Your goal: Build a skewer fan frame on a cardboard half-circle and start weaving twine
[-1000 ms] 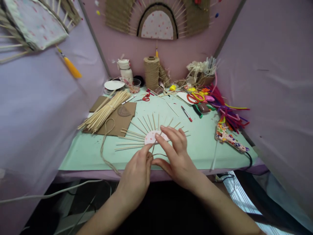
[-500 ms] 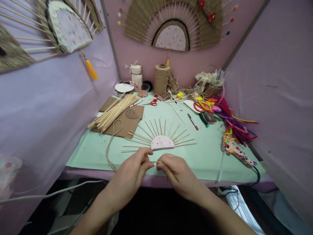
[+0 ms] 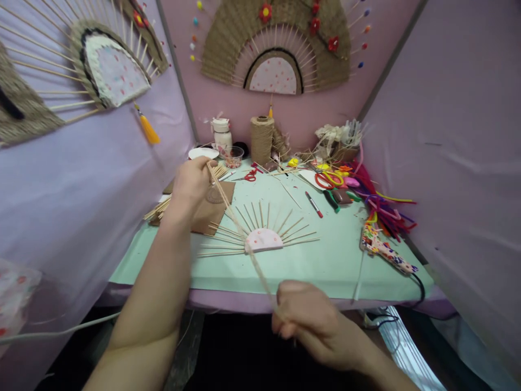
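Observation:
A doubled length of jute twine [image 3: 257, 266] runs slantwise between my two hands. My left hand [image 3: 195, 182], raised over the bundle of sticks, is closed on its far end. Low at the table's front edge, my right hand [image 3: 305, 320] grips the near end in a fist, slightly blurred. Beneath the twine on the table lies a half-round white piece with pink spots [image 3: 266, 240], with thin wooden sticks [image 3: 260, 213] fanning out from it. My left hand and forearm partly cover the stick bundle [image 3: 160, 209] and the brown cardboard [image 3: 214, 209].
A twine spool [image 3: 261, 141], a white bottle [image 3: 222, 133] and red scissors [image 3: 250, 175] stand or lie at the back. Scissors with yellow handles [image 3: 334, 179], a marker [image 3: 313, 204], pipe cleaners [image 3: 385, 206] and a patterned glue gun [image 3: 385, 250] are to the right. Finished fans [image 3: 277, 54] hang on the walls.
My hands were close together in front of the half-round piece. Now my left hand has moved forward and up, my right back and down, with the twine stretched between. The view has shifted slightly.

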Demonstrator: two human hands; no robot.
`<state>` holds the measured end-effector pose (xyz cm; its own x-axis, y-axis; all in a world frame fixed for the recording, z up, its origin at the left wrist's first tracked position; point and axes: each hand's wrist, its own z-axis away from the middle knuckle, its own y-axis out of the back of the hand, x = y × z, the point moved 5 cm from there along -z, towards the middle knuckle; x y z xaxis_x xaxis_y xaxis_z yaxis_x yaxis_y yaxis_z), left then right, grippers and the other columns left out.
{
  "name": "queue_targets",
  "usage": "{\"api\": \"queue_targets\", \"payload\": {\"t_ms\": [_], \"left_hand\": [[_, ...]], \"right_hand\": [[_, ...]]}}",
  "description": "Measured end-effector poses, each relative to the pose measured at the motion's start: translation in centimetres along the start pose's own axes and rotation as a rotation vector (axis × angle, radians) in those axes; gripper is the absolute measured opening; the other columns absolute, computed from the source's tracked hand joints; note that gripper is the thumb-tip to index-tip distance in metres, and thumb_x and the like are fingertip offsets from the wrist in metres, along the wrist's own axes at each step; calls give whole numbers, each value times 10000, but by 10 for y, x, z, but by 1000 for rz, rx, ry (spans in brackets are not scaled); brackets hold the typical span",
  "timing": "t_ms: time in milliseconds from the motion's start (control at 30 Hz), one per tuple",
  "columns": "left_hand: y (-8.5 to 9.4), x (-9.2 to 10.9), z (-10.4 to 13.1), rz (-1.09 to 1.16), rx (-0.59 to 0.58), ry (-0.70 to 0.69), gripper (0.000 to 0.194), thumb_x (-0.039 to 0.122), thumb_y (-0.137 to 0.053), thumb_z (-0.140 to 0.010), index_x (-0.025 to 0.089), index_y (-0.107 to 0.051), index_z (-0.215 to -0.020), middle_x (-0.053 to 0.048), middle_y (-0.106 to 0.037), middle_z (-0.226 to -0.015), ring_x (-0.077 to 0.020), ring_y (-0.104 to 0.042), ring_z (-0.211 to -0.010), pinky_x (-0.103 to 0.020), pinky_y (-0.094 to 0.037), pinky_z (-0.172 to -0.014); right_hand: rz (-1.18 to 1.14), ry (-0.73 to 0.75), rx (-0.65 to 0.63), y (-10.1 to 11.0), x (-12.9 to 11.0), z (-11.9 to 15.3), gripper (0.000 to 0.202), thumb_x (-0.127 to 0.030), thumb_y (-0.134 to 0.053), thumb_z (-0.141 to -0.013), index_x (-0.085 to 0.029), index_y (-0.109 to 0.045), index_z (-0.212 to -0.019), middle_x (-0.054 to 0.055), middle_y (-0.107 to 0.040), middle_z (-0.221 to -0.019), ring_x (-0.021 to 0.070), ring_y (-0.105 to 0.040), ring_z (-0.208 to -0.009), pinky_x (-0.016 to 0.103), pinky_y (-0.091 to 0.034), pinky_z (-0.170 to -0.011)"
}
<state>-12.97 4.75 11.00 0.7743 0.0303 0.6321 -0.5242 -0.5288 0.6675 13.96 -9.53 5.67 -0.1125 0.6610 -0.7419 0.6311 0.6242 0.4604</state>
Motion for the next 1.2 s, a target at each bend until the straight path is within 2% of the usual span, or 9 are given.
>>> {"api": "queue_targets", "payload": {"t_ms": [267, 433, 533, 600, 700, 767, 933, 1067, 1200], "left_hand": [[-16, 35, -29, 981, -301, 309, 309, -37, -432, -703, 72, -654, -888, -92, -691, -858, -62, -595, -627, -168, -482, -608], [-21, 58, -4, 974, -420, 193, 181, 67, -569, -746, 107, -687, -877, -4, -590, -662, -10, -283, -411, -157, -206, -378], [-36, 61, 46, 853, -696, 149, 179, 217, -637, -787, 129, -713, -923, -19, -597, -689, -35, -324, -463, -190, -210, -417], [-44, 54, 81, 813, -807, 160, 220, 299, -650, -803, 149, -707, -954, -17, -591, -703, -54, -369, -512, -201, -235, -456], [-53, 41, 117, 778, -861, 170, 319, 400, -610, -854, 178, -657, -1078, -12, -582, -725, -88, -424, -586, -225, -299, -527], [-57, 37, 130, 772, -879, 147, 387, 436, -567, -890, 189, -586, -1187, -9, -581, -722, -107, -440, -618, -243, -325, -571], [-65, 40, 149, 671, -976, 74, 392, 410, -482, -938, 195, -479, -1266, 7, -597, -722, -122, -447, -631, -262, -344, -627], [-74, 41, 162, 540, -927, 28, 353, 325, -424, -948, 189, -468, -1270, 26, -582, -704, -145, -527, -716, -284, -388, -740], [-90, 38, 174, 357, -744, 2, 344, 287, -435, -924, 190, -553, -1232, 51, -534, -634, -143, -498, -618, -272, -385, -663]], "right_hand": [[369, -91, -581, -84, 46, 15, 199, -314, -563, -944, -203, -648, -802, -14, -683, -676, 136, -558, -634, 246, -347, -582], [335, -193, -658, -81, 47, 8, 300, -478, -544, -935, -210, -675, -966, 25, -714, -837, 164, -632, -750, 246, -373, -603], [222, -374, -482, -36, 47, 7, 581, -635, -663, -778, -237, -621, -1200, 45, -678, -1007, 184, -626, -849, 244, -422, -657], [160, -533, -198, 1, 56, 10, 591, -616, -663, -790, -227, -603, -1232, 54, -652, -1050, 185, -609, -878, 275, -454, -747], [-109, -681, 305, 38, 76, 20, 447, -544, -520, -913, -180, -608, -1156, 51, -644, -963, 149, -600, -791, 312, -480, -785], [-380, -696, 478, 41, 89, 22, 495, -583, -528, -887, -159, -598, -1134, 56, -642, -933, 136, -603, -751, 312, -499, -755], [-763, -721, 594, 30, 105, 15, 531, -611, -701, -731, -145, -659, -983, 45, -643, -860, 102, -573, -663, 242, -478, -613], [-466, -705, 759, 44, 108, 25, 282, -418, -762, -713, -157, -655, -726, -27, -576, -619, 77, -468, -527, 218, -397, -525], [-125, -690, 798, 54, 107, 40, 203, -371, -694, -760, -170, -678, -731, -26, -580, -595, 103, -480, -538, 242, -416, -559]]}}
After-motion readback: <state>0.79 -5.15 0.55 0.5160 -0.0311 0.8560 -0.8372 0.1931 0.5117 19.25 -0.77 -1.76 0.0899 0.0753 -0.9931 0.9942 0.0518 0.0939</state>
